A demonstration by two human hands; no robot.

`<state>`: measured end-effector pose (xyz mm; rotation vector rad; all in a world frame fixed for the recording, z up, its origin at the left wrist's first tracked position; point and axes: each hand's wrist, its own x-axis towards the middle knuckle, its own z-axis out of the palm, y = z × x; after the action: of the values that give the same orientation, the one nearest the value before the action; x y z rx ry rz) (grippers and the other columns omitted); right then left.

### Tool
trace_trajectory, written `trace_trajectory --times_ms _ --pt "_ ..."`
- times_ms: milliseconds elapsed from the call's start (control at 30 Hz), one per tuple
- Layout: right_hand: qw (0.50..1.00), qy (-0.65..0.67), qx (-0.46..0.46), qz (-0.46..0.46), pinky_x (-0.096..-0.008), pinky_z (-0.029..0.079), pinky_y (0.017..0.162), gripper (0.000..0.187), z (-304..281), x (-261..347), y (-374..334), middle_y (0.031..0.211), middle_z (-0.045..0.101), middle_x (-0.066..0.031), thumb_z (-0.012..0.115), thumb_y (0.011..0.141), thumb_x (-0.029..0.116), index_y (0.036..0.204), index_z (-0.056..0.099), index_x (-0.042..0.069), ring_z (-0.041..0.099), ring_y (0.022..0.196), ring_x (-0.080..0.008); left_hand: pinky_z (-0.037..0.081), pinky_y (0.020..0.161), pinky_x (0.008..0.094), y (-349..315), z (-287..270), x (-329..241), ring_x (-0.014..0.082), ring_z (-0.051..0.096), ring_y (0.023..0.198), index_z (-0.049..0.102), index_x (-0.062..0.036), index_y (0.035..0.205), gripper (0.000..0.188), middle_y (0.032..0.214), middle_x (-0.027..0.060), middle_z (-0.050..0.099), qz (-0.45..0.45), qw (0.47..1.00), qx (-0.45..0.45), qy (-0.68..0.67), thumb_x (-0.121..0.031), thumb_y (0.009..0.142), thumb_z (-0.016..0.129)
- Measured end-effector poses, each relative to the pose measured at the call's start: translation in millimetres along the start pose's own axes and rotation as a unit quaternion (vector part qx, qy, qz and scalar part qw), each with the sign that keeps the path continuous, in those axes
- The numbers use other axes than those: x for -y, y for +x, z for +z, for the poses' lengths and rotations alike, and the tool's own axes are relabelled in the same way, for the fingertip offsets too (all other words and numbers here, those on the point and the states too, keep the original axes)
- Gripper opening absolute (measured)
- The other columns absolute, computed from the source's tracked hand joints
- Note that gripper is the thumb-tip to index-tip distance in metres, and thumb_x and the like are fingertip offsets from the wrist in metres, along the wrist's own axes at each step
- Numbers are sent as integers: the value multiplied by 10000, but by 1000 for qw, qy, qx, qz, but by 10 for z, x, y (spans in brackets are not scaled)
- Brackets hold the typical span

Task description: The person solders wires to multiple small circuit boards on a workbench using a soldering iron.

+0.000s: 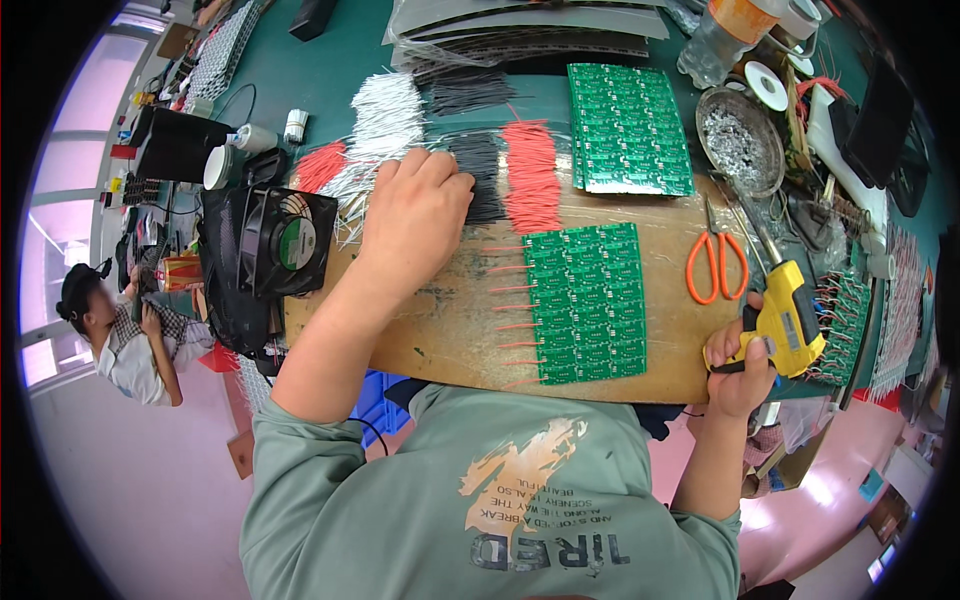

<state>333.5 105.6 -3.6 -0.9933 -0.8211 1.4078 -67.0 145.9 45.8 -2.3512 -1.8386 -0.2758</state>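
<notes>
My left hand (415, 205) is over the boundary between the white wires (388, 112) and the black wires (474, 170). Its fingers are curled down, and whatever they pinch is hidden. My right hand (742, 360) grips the handle of a yellow and black soldering gun (790, 320), whose tip points up and away. Between my hands lies a green circuit board panel (587, 300), flat on the brown work board (450, 340). Several red wires (512, 308) stick out from its left edge in a column. A bundle of loose red wires (532, 175) lies just beyond the panel.
Orange-handled scissors (716, 268) lie right of the panel. A stack of green panels (630, 130) sits farther back. A metal dish (740, 140) with silvery scraps stands at the far right. A black fan (290, 245) is at the left. Another person (135, 335) sits far left.
</notes>
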Motion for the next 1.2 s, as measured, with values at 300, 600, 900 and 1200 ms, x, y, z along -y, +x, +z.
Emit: trace_trajectory --times_ms 300,600,900,1200 --pt "999 -9 35 -6 -298 396 534 626 -68 -13 1 744 492 -23 642 982 326 1457 432 -23 479 573 -144 466 821 390 52 27 -39 237 607 947 744 -100 931 126 931 19 641 29 998 9 61 -136 811 758" --pt "1000 3 -5 5 -295 403 534 665 51 35 -4 696 470 -26 703 914 288 1427 457 -56 475 559 -142 474 813 408 49 -34 -26 256 617 922 706 -92 870 93 907 31 642 11 1000 -16 -7 -111 798 761" --pt "1000 1 -2 4 -298 403 531 673 34 22 -3 698 477 -27 700 913 304 1424 454 -58 484 557 -145 488 833 419 -2 -11 -1 273 648 920 730 -84 935 124 949 46 701 5 999 -27 -35 -88 813 753" --pt "999 -23 38 -9 -291 382 541 685 -18 9 -1 737 479 -15 669 978 413 1451 443 -28 462 564 -131 503 813 431 -68 -31 -123 292 638 909 709 -68 1012 189 953 74 683 28 991 -67 -116 -48 826 736"
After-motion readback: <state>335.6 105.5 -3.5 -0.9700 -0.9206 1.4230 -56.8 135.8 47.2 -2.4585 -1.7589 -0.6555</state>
